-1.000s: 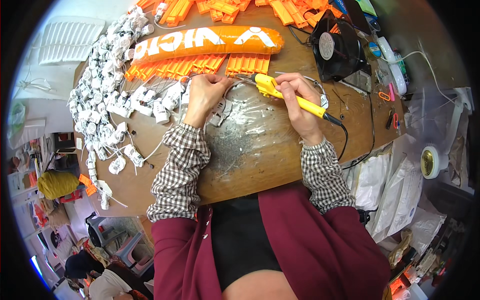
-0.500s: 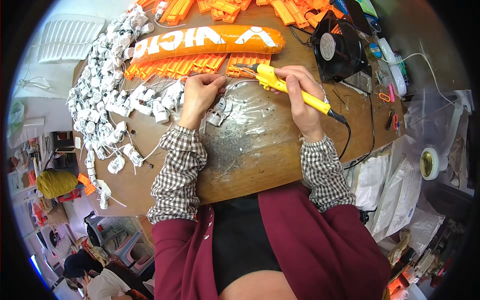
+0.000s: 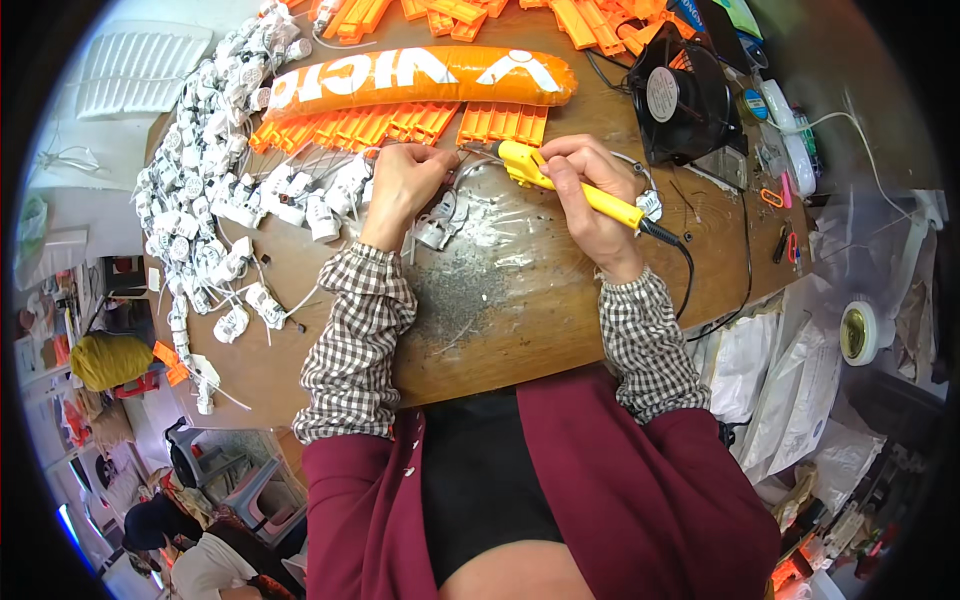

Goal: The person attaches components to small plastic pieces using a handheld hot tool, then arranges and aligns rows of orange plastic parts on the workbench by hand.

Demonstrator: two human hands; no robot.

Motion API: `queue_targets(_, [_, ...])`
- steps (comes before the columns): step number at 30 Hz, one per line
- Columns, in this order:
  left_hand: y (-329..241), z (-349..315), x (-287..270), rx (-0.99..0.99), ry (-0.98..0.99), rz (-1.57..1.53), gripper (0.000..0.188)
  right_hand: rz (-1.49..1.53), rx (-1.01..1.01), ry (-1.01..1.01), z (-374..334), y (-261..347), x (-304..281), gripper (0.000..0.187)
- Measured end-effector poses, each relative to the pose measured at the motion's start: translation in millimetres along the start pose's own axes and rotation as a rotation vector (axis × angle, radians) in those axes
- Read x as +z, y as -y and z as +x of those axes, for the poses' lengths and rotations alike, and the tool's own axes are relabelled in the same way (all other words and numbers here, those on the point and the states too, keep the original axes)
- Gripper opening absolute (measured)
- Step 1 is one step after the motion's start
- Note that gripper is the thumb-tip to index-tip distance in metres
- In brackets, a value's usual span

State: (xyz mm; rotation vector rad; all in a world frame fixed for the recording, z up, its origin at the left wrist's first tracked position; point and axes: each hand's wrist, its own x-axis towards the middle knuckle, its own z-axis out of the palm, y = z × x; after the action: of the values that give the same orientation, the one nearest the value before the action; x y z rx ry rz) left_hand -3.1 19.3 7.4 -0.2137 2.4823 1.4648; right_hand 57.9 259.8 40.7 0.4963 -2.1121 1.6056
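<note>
My right hand (image 3: 606, 240) grips a yellow soldering gun (image 3: 524, 163), its cable running off the lower end. The gun's thin tip points left, close to the fingertips of my left hand (image 3: 403, 192). Those left fingers are pinched together at the near edge of a row of orange plastic parts (image 3: 425, 121); what they hold is too small to make out. A second group of orange parts (image 3: 503, 124) lies just beyond the gun's tip. Under my left wrist sit small white plastic units with thin wires (image 3: 433, 232). Another white piece (image 3: 650, 206) shows beside my right hand.
A long orange inflated bag (image 3: 430, 78) lies across the orange parts. Many white wired units (image 3: 190, 195) heap up at the left. A black fan (image 3: 680, 95) stands at the right, near orange-handled scissors (image 3: 770, 196). Dark debris (image 3: 450, 300) covers the wooden table (image 3: 540, 340) before me.
The soldering gun has shifted slightly left and down, bringing its tip nearer my left fingers. A white piece beside my right hand has come into sight. My left hand stays almost in place.
</note>
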Motion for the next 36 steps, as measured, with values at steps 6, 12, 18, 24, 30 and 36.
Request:
queue_targets(6, [-7.7,-3.6,1.2,-0.027,-0.017,-0.003,0.027,-0.03,-0.101,0.093,0.6,-2.2,-2.5,0.016])
queue_targets(12, [-5.2,-0.7,2.4,-0.034,-0.028,-0.001,0.027,-0.057,-0.135,0.149,-1.9,-3.0,-4.8,0.017])
queue_targets(18, [-2.4,-1.3,1.7,-0.026,-0.036,0.011,0.027,0.364,0.158,-0.197,-6.5,-4.1,-10.9,0.029])
queue_targets(24, [-5.6,-3.7,2.8,-0.022,-0.032,0.028,0.028,0.514,0.239,-0.308,-9.1,-13.2,-18.4,0.043])
queue_targets(30, [-5.5,-15.0,10.7,0.155,-0.107,0.138,0.029,0.596,0.286,-0.413,-4.5,-11.1,-23.2,0.047])
queue_targets(36, [-3.6,-14.1,12.7,0.22,-0.199,0.146,0.03,0.645,0.283,-0.448,-3.5,-15.6,-25.9,0.046])
